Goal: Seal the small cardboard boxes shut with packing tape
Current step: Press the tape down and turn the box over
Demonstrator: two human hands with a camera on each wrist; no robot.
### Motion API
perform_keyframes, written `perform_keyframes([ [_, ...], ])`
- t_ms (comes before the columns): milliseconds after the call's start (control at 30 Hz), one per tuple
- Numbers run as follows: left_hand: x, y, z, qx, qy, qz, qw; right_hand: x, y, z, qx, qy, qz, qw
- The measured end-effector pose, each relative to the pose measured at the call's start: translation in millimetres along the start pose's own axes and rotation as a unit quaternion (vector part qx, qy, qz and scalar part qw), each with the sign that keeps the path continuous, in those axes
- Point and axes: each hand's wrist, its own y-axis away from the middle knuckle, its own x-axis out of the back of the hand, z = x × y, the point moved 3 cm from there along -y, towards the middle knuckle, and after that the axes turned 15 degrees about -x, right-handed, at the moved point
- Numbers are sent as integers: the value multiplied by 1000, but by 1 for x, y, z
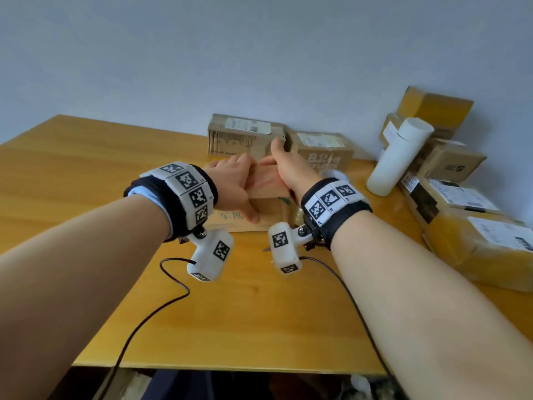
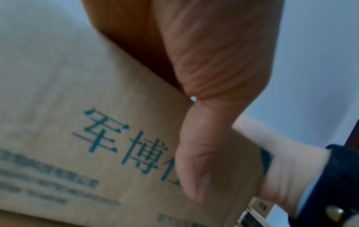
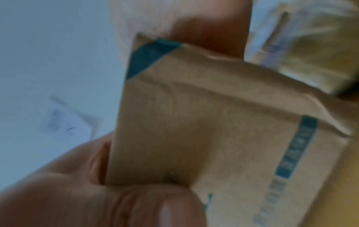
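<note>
A small brown cardboard box [image 1: 268,207] with teal print stands at the middle of the wooden table [image 1: 86,183]. My left hand [image 1: 232,181] lies over its top left edge, with the thumb [image 2: 198,153] pressed down the printed front face [image 2: 97,122]. My right hand [image 1: 288,171] holds the box's right end. In the right wrist view its thumb [image 3: 136,207] is on the near side of the box [image 3: 194,122] and a finger [image 3: 209,27] is on the far side. The top flaps are hidden under both hands. No tape roll is clearly in view.
Two labelled boxes [image 1: 245,137] [image 1: 323,151] stand against the wall behind. A white cylinder [image 1: 399,157] leans on a stack of parcels [image 1: 450,163] at the right; taped parcels [image 1: 476,235] line the right edge. A flat cardboard piece [image 1: 227,222] lies under the box.
</note>
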Motion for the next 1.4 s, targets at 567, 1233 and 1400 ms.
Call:
perform_keyframes([
  [567, 14, 27, -15, -26, 268, 87, 959, -31, 61, -72, 103, 221, 59, 968],
  [1233, -1, 45, -57, -22, 432, 104, 896, -22, 40, -61, 118, 136, 46, 983],
  [1400, 0, 43, -55, -23, 454, 97, 885, -23, 43, -62, 105, 152, 47, 982],
])
